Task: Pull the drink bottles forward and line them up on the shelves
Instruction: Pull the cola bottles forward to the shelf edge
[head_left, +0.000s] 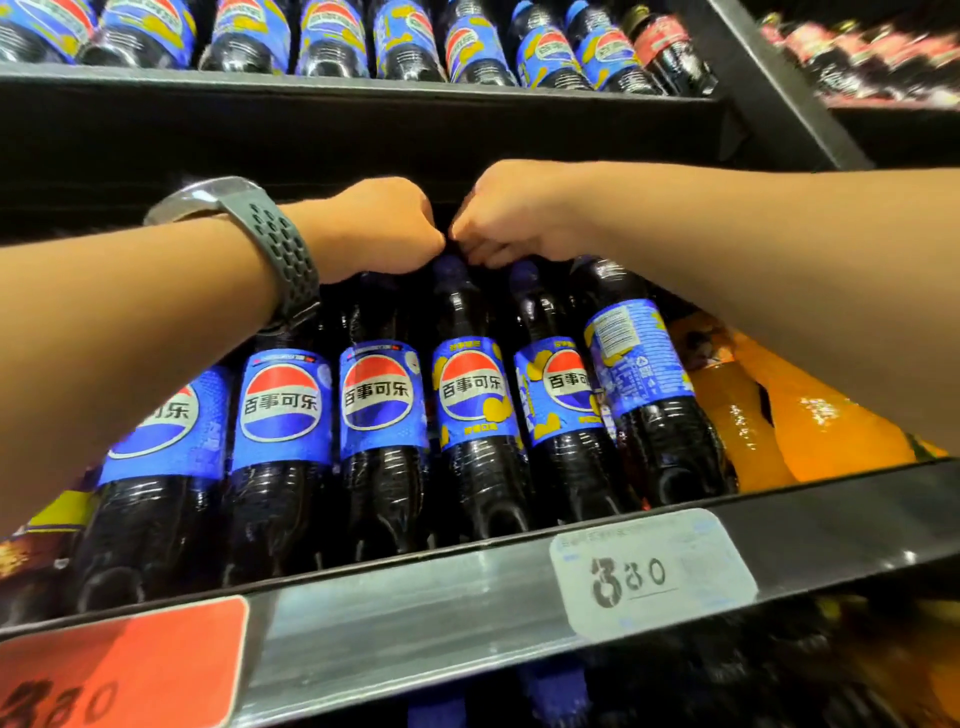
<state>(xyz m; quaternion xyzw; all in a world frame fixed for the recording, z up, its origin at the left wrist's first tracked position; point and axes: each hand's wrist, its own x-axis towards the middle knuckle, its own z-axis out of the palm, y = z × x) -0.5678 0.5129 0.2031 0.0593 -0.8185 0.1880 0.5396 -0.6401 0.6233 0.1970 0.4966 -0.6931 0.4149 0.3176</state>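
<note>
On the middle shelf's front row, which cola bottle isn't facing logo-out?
The rightmost dark plastic cola bottle with a blue label, beside the orange drink bottles: it shows fine-print back text, while the others show the round logo.

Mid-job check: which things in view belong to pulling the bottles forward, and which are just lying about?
Job: left hand, right hand, cola bottles at the hands, orange drink bottles beside them, shelf rail.
Lying about: white price tag, red price tag, wristwatch.
</note>
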